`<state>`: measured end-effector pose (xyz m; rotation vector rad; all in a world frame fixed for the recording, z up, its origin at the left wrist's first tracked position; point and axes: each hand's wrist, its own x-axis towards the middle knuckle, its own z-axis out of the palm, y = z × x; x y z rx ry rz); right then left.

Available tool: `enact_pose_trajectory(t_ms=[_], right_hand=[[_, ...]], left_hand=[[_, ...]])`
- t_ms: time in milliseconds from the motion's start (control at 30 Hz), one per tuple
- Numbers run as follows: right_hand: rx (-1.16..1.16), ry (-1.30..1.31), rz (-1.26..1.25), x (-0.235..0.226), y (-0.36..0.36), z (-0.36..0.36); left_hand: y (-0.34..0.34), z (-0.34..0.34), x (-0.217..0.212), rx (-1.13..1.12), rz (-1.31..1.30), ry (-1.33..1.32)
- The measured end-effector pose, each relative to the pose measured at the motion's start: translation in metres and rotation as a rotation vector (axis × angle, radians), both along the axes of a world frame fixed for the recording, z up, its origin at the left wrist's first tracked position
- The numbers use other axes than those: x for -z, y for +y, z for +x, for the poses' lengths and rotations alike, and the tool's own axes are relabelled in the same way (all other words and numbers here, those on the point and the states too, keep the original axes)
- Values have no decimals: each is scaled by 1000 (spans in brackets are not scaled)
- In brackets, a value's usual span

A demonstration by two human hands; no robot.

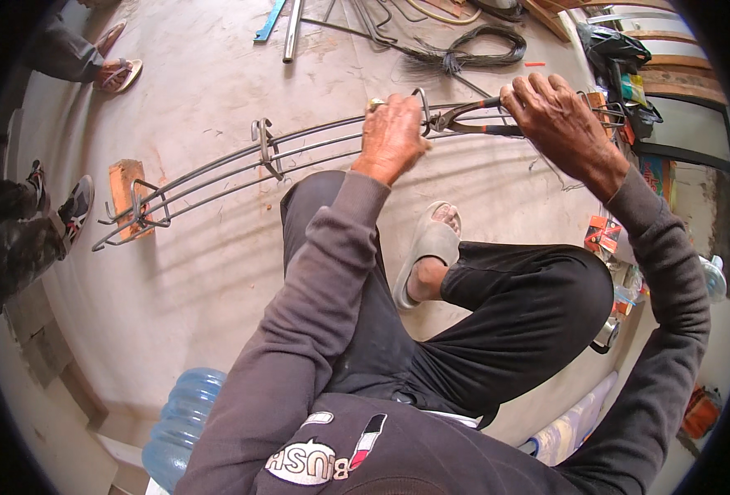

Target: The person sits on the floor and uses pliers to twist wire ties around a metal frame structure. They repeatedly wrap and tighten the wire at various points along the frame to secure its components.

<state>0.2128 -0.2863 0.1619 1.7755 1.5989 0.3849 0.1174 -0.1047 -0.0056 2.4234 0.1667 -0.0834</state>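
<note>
A long, narrow rebar cage [320, 147] of steel rods runs across the floor in front of me. Bent square stirrups [266, 148] ring its rods at intervals. Its left end rests on an orange-brown brick [122, 186]. My left hand [391, 139] is closed around the rods, right beside an upright stirrup [421, 106]. In my right hand [561, 125] are pincers [474, 107] with dark and orange handles. Their jaws are at the rods by that stirrup; whether they bite on a wire there is too small to tell.
A coil of dark wire [489, 51], a metal tube [293, 31] and a blue bar [269, 21] lie beyond the cage. Other people's feet [119, 74] stand at the left. A blue water jug [185, 421] is at lower left; a red box [602, 233] sits to the right.
</note>
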Motion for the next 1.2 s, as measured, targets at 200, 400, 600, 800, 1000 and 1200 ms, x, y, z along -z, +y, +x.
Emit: enact_pose_trajectory(t_ms=[200,400,600,800,1000,1200], right_hand=[[-44,22,-66,-2,17,20],[-101,86,-120,3,34,43],[-263,46,-179,-1,56,73],[-386,85,-179,-4,68,91],[-357,101,-259,-1,80,97],[-365,87,-269,-1,86,104]], left_hand=[[-18,15,41,-44,54,-31],[-33,15,48,-146,135,-90],[-34,12,54,-155,118,-120],[-34,13,57,-152,132,-123],[-31,10,53,-154,143,-132],[-35,14,57,-149,170,-178]])
